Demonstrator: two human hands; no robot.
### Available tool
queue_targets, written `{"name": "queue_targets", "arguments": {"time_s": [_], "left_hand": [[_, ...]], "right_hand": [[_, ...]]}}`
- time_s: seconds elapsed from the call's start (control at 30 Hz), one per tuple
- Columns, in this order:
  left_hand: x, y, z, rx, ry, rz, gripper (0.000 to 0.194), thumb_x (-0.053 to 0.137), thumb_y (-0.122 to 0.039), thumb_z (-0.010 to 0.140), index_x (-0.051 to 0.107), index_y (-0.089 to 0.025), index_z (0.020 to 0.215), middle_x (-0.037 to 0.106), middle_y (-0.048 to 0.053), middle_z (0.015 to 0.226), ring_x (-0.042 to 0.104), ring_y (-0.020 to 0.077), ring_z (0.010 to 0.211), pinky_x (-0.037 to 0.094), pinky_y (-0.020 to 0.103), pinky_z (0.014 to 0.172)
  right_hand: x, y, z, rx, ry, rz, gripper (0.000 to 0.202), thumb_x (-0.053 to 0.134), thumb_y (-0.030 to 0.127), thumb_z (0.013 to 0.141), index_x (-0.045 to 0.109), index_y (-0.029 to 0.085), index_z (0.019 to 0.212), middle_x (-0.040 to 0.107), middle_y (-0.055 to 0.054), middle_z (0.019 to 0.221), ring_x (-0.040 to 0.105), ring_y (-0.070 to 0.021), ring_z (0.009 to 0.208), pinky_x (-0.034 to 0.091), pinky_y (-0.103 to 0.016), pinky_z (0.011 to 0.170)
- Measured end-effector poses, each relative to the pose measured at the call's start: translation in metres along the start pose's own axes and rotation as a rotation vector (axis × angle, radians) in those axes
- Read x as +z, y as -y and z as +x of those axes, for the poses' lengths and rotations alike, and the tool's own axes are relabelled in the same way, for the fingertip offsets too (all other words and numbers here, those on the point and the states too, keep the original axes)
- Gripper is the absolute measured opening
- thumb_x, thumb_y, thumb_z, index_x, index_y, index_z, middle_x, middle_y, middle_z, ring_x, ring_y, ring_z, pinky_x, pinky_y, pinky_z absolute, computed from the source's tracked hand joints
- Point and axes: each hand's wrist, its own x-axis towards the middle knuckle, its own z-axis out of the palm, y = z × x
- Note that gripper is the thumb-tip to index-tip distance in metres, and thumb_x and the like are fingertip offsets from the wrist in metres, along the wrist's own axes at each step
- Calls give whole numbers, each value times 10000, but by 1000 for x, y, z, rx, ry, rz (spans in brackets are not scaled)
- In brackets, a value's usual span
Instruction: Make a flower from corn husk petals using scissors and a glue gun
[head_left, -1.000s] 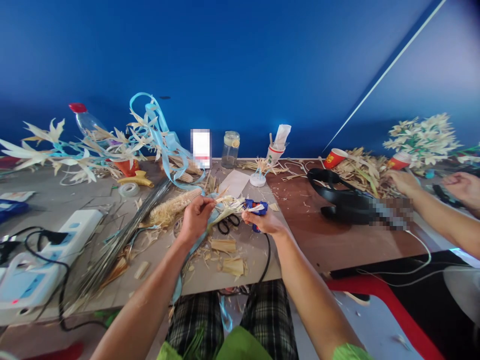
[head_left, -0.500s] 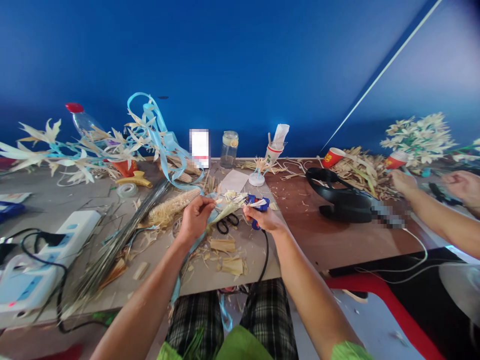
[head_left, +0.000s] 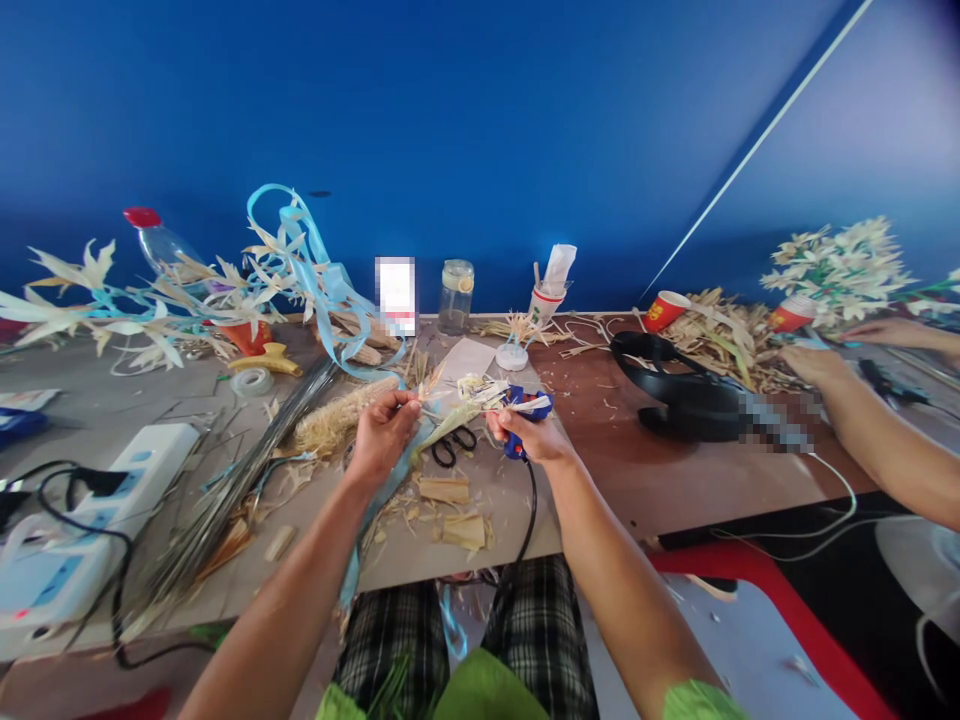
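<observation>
Head view: see partly gathered husk bundle up between the hands, above the table, near the scissors. Judge as part-made at best: count pale strips together in one cluster, with one long leaf slanting down toward the left, loose at that end. Note finished-looking work at far left: flowered branch, beside blue ribbon. Log as unused: loose husk pieces in front, wire bundle to the left, next to corncob. Cannot tell final state of the cluster; too small, partly hidden by fingers.

Pose: bring both forearms up from the bottom edge, angled inward over the near side. With left hand, pinch apparently a pale sliver between thumb and fingertips, wrist slightly bent, just left of the cluster. With right hand, close around blue glue gun, thumb toward the left, right by the husk strips; probably grip both together, but cannot tell exact finger contact. Mark black cord as hanging below. Ignore co-worker's hand at far right, well apart.
</observation>
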Motion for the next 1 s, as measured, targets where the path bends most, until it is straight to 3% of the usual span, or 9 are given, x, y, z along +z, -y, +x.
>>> {"name": "queue_targets", "arguments": {"time_s": [0.13,0.33,0.5,0.67,1.0], "left_hand": [[1,0,-1,12,9,26,238,691,-345,661,605,-139,744,484,-47,507,355,47,413,267,181,392],[3,1,0,21,24,45,228,697,-337,652,603,-143,726,478,-56,488,324,42,391,234,188,378],[1,4,3,33,33,52,218,701,-328,649,614,-144,728,466,-56,477,329,45,396,234,189,382],[-2,11,6,29,67,49,235,700,-344,656,637,-144,760,493,-42,513,338,48,410,238,190,388],[-6,12,6,23,90,73,243,685,-360,682,663,-143,790,583,-8,592,389,58,458,279,194,437]], "right_hand": [[0,1,0,57,70,-52,440,576,544,767,483,162,569,452,11,561,414,-92,529,341,-253,524],[0,7,0,147,40,-157,457,564,598,736,492,173,583,475,-2,565,437,-109,538,347,-261,514],[0,12,-1,212,87,-199,458,566,599,729,506,165,595,495,-2,563,436,-100,524,313,-250,490],[-2,12,0,198,57,-98,450,599,584,710,514,155,605,501,11,550,448,-94,527,341,-244,523],[-3,18,0,191,117,6,423,612,540,722,520,155,574,509,12,548,447,-89,520,327,-238,529]]}}
